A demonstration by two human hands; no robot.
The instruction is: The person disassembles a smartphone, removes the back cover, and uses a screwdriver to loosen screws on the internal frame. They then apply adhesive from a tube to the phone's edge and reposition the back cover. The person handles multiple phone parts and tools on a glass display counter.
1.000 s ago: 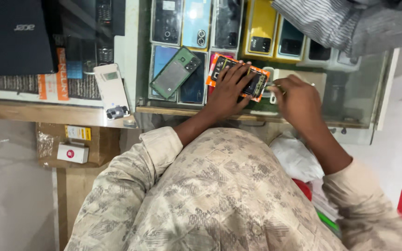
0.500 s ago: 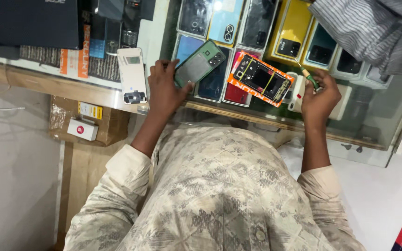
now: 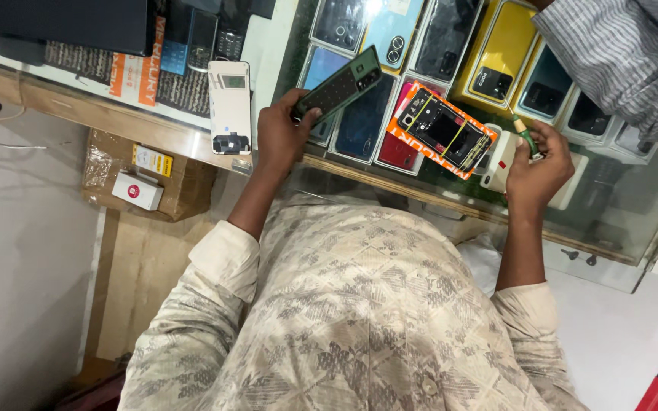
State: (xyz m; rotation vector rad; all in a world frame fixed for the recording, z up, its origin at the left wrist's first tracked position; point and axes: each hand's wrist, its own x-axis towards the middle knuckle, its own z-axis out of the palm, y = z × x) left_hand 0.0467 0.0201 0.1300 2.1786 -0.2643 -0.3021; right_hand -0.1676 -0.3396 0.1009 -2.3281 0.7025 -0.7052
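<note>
Glass counter (image 3: 618, 221), phone boxes in rows beneath it, one yellow box (image 3: 496, 57). White device (image 3: 229, 106) lying flat on the glass, near the counter's wooden edge. Dark laptop (image 3: 62, 23) at far corner. Brown carton (image 3: 184, 190) below, small white box (image 3: 138, 190) on it. Striped grey sleeve (image 3: 626, 53) of another person opposite.

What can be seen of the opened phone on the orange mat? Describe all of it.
The opened phone lies flat with its back cover off, showing a dark interior: a round camera part at one corner and thin yellow strips crossing the body. It rests diagonally on an orange mat on the glass counter, above boxed phones on display. Neither hand touches it; the right hand, holding a green-handled screwdriver, is just beside it.
</note>
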